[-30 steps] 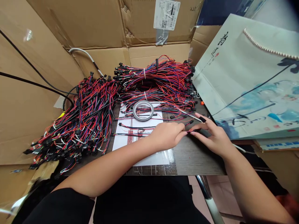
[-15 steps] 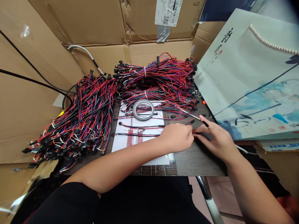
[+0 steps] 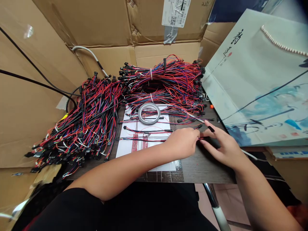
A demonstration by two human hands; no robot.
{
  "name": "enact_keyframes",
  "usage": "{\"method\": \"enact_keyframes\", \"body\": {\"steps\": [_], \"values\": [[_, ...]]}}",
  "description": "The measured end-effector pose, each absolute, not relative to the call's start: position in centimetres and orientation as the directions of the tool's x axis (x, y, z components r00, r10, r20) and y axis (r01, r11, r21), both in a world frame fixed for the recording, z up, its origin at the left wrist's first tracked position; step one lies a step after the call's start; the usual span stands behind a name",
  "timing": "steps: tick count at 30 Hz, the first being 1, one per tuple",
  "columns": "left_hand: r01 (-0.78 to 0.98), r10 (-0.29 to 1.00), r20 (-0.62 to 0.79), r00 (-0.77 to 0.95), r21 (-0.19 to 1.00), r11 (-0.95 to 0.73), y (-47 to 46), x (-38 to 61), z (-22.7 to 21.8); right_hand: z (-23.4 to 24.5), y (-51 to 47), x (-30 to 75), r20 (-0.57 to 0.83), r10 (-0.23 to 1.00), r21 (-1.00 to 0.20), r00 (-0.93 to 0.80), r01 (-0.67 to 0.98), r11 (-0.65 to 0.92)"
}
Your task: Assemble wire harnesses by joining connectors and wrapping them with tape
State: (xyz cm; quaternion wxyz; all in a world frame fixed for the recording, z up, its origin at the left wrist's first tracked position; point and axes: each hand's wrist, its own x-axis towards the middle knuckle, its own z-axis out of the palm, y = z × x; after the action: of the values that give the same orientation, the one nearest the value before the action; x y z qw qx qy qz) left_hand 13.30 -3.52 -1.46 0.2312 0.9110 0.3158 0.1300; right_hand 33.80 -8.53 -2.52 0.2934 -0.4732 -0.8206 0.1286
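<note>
My left hand [image 3: 184, 142] is closed around the right part of a thin wire harness [image 3: 144, 139] with red, black and blue wires. That harness lies across a printed white sheet [image 3: 122, 149]. At the wire end, the thumb and a finger of my right hand [image 3: 222, 142] close together, almost touching my left fingers; the pinched tip is mostly hidden. A pale cable [image 3: 196, 118] with a black section passes at my right fingers. Just above the held harness lies a second short harness [image 3: 134, 130]. A grey tape roll [image 3: 149, 122] rests flat on the sheet, over other wires.
A big heap of wire harnesses [image 3: 96, 118] fills the left side. Tied harness bundles [image 3: 163, 73] lie at the back against cardboard [image 3: 154, 54]. A pale paper bag [image 3: 260, 73] leans at the right. The dark table's front edge [image 3: 204, 180] is close to my body.
My right fingers have shifted slightly at the wire end, and the wires have moved a little. Both hands stay close together; the whole view has shifted slightly.
</note>
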Motion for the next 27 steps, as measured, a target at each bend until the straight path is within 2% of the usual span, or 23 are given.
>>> {"method": "enact_keyframes", "body": {"steps": [11, 18, 27], "values": [[0.552, 0.638, 0.106, 0.763, 0.406, -0.728, -3.68, 13.36, -1.48, -3.05, -8.49, 34.22, 0.280, 0.911, -0.586, -0.303, 0.698, 0.412], [0.566, 0.630, 0.083, 0.772, 0.360, -0.742, -3.57, 13.18, -1.12, -2.99, -8.42, 34.39, 0.334, 0.900, -0.550, -0.280, 0.717, 0.427], [0.548, 0.615, 0.086, 0.784, 0.370, -0.751, -3.98, 13.66, -1.16, -3.04, -8.41, 33.76, 0.310, 0.882, -0.524, -0.355, 0.710, 0.470]]}}
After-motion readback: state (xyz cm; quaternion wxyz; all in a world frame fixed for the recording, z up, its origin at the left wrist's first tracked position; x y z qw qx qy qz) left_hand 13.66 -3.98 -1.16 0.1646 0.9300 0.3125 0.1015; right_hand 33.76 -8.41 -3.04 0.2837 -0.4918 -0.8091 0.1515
